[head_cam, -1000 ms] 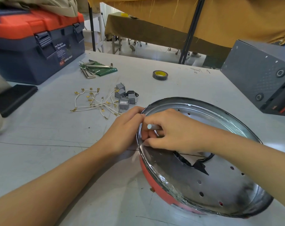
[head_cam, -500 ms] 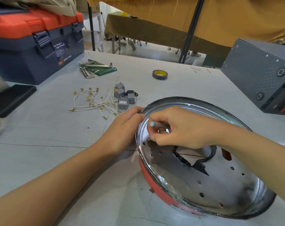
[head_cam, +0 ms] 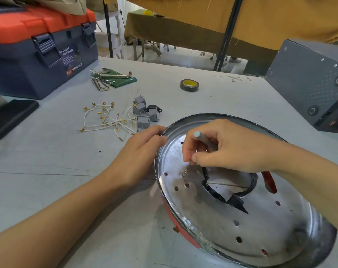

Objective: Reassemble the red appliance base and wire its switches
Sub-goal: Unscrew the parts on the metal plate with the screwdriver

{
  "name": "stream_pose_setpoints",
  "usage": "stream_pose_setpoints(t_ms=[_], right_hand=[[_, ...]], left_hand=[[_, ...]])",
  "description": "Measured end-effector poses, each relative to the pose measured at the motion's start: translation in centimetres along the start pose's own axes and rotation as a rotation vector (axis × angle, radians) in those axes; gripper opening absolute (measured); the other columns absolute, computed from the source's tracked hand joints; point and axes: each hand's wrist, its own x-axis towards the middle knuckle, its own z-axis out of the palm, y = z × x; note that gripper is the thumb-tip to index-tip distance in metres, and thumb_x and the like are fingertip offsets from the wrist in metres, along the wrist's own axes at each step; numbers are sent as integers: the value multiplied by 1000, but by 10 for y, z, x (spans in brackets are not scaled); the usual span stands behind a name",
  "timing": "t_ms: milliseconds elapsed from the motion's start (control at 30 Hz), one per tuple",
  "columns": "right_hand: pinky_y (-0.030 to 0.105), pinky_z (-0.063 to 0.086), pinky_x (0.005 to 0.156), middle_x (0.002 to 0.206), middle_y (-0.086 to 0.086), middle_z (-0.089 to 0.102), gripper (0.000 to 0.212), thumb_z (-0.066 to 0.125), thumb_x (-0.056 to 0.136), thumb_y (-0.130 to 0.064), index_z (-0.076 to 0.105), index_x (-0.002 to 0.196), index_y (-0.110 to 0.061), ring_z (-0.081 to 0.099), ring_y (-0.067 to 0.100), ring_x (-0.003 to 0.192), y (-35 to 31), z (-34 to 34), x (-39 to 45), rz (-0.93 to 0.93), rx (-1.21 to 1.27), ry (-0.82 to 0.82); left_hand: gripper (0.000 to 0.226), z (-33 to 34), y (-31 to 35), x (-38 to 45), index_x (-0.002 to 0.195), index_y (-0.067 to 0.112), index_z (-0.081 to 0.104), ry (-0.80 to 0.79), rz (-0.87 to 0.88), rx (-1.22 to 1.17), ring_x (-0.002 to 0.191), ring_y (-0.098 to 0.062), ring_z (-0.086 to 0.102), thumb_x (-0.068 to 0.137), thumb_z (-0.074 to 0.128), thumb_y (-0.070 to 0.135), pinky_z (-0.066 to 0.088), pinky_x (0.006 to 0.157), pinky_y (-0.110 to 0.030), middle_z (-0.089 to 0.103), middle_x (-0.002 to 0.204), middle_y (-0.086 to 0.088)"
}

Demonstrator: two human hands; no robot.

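Observation:
The red appliance base (head_cam: 183, 227) lies tilted on the table, its shiny metal inner plate (head_cam: 241, 219) facing up, with several holes and a black-edged central opening. My left hand (head_cam: 139, 153) grips the plate's left rim. Over the plate, my right hand (head_cam: 222, 146) holds a grey tool handle (head_cam: 201, 137), its fingertips pinched just above a small round nut or washer (head_cam: 183, 174) on the plate. Several grey switches (head_cam: 144, 113) and white wires with brass terminals (head_cam: 108, 120) lie beyond my left hand.
A blue and orange toolbox (head_cam: 38, 49) stands at the back left, with hex keys on a green pouch (head_cam: 112, 79) beside it. A tape roll (head_cam: 189, 85) lies mid-table. A dark grey metal box (head_cam: 311, 84) stands at right, and a black pad (head_cam: 9, 117) at left.
My right hand has lifted and moved right off the plate's left part, uncovering the small round piece and more holes. My left hand stays on the rim.

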Motion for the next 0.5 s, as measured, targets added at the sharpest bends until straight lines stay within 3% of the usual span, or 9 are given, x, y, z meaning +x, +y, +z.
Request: stream_pose_setpoints(t_ms=[100,500], right_hand=[[8,36,51,53,-24,53,24,62,83,-6,67,74,-28,50,-2,53,-1,-1,-1,8,6,2],[4,37,50,54,-27,54,22,65,84,-8,66,75,-28,53,-6,54,-6,3,1,1,22,-16]], left_hand=[[24,-1,0,-1,95,5,64,-10,21,51,69,-13,53,91,41,2,42,53,-15,60,96,-26],[26,-6,-2,-1,94,9,67,-38,51,121,73,-13,58,90,42,3,46,60,-20,66,90,-16]])
